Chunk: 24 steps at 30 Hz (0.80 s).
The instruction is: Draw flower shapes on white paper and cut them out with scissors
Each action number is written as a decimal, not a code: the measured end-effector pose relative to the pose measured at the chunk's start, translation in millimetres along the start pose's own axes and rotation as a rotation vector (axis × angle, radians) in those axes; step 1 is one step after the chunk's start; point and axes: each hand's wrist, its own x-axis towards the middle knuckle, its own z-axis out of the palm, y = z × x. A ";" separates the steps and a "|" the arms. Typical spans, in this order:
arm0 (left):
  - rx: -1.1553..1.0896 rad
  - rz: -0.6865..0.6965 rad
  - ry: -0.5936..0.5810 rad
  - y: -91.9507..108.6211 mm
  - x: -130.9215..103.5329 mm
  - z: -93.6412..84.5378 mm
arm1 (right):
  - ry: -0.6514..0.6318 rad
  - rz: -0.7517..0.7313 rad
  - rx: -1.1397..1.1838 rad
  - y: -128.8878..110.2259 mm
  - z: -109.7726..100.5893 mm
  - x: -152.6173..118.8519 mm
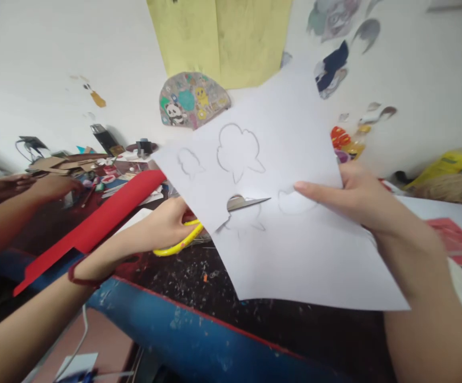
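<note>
Gripping yellow-handled scissors (183, 244) left of centre, the left hand (171, 223) is curling round the handle. The right hand (361, 197) is pinching a white paper sheet (282, 159) at centre right; the sheet is spanning mid-frame, a blade (249, 203) showing at its cut.

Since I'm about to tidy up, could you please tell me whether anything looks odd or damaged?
Pale flecks and an orange scrap litter the dark tabletop. The white paper is cut in from its left edge, but the scissors there explain that.
</note>
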 end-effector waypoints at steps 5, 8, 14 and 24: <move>0.077 -0.040 -0.033 6.8 3.7 7.0 | 0.162 -0.007 0.076 13.5 12.0 -10.4; 0.094 -0.043 0.020 7.1 5.2 15.4 | 0.238 0.016 0.158 30.3 19.4 -20.6; 0.095 -0.074 0.034 12.2 6.1 34.0 | 0.403 0.109 0.285 64.2 42.5 -37.4; 0.054 -0.148 0.019 18.3 4.4 54.1 | 0.563 -0.093 0.420 84.0 73.5 -45.3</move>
